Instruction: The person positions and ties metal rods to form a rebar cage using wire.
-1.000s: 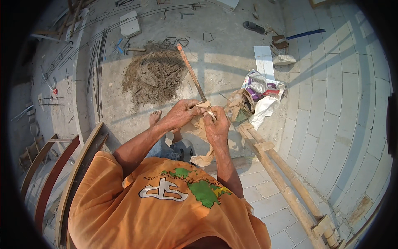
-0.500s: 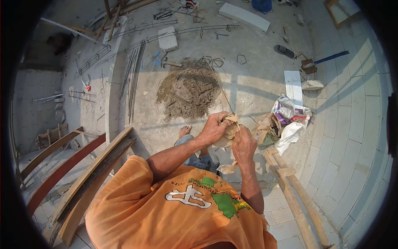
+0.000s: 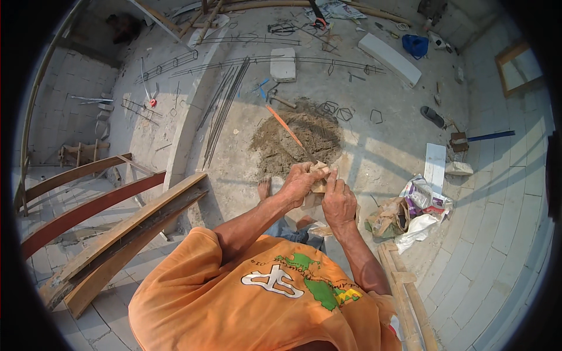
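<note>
In front of my body, a crumpled piece of brown paper [image 3: 319, 170] is bunched between my two hands. My left hand [image 3: 300, 185] is closed around its left side. At its right side my right hand [image 3: 339, 202] has its fingers bent and pressed to the paper. From the bunched paper a long thin strip [image 3: 285, 127] juts up and to the left, orange along its outer length and dark close to my fingers; its held end is hidden. Beyond the hands, a heap of grey-brown sand [image 3: 275, 140] lies on the concrete floor under the strip.
Torn bags [image 3: 413, 205] lie right of my hands. Bamboo poles [image 3: 404, 286] stand at lower right, wooden boards [image 3: 129, 234] at left. Past the sand are a hammer [image 3: 284, 102], a pale block [image 3: 283, 65] and steel rods [image 3: 225, 111]. A block wall [image 3: 497, 210] rises at right.
The strip has swung and turned, now pointing further left with its orange face showing. The paper looks more tightly bunched. My view has shifted, so the floor things appear further right.
</note>
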`<state>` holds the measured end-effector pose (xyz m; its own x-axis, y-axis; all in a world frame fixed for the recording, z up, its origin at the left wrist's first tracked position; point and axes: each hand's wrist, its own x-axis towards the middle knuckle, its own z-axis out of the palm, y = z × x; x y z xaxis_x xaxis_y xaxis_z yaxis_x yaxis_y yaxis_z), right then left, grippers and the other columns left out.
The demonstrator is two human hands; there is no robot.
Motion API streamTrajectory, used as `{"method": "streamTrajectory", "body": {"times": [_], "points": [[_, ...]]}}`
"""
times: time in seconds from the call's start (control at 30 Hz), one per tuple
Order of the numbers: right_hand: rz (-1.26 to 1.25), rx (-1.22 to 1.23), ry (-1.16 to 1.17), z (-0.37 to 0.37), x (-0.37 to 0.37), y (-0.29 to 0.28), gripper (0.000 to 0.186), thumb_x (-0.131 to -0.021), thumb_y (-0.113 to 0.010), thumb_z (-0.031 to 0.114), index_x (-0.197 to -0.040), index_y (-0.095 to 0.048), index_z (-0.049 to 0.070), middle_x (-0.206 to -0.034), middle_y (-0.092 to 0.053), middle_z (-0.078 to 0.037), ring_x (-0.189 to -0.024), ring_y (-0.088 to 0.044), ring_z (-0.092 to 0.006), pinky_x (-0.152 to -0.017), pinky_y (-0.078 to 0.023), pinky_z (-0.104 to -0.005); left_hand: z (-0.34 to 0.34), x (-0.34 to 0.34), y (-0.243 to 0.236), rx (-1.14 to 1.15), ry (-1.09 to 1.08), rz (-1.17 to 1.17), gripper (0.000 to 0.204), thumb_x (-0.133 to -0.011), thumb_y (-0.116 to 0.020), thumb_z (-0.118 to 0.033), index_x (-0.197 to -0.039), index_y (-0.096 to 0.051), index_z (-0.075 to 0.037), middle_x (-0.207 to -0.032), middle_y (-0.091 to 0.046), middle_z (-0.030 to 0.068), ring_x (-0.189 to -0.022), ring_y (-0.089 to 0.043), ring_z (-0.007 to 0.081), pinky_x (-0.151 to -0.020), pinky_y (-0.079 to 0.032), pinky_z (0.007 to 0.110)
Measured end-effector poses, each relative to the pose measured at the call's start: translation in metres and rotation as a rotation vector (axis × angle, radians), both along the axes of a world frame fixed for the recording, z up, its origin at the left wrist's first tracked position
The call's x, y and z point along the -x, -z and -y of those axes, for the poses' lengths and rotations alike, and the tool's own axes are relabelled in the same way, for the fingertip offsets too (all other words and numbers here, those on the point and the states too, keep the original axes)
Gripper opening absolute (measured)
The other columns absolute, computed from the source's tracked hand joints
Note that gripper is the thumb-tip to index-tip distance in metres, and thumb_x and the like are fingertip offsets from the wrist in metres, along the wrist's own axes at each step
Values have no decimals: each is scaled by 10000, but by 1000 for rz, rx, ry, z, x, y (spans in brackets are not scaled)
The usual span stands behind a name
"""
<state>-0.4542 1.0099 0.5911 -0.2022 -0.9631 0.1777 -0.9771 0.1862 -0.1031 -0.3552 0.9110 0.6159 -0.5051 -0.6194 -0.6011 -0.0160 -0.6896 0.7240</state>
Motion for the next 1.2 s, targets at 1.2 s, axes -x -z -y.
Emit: {"method": "streamTrajectory", "body": {"times": [1.2], "points": [[21, 72, -262, 212, -135, -19, 178, -762, -595, 157, -889, -596, 33, -766, -540, -100, -700, -573, -257, -654, -474, -384, 219, -174, 3, -115, -98, -74, 194, -849, -686, -124, -900, -597, 42, -808, -647, 107, -700, -655, 175, -595, -564, 319]]}}
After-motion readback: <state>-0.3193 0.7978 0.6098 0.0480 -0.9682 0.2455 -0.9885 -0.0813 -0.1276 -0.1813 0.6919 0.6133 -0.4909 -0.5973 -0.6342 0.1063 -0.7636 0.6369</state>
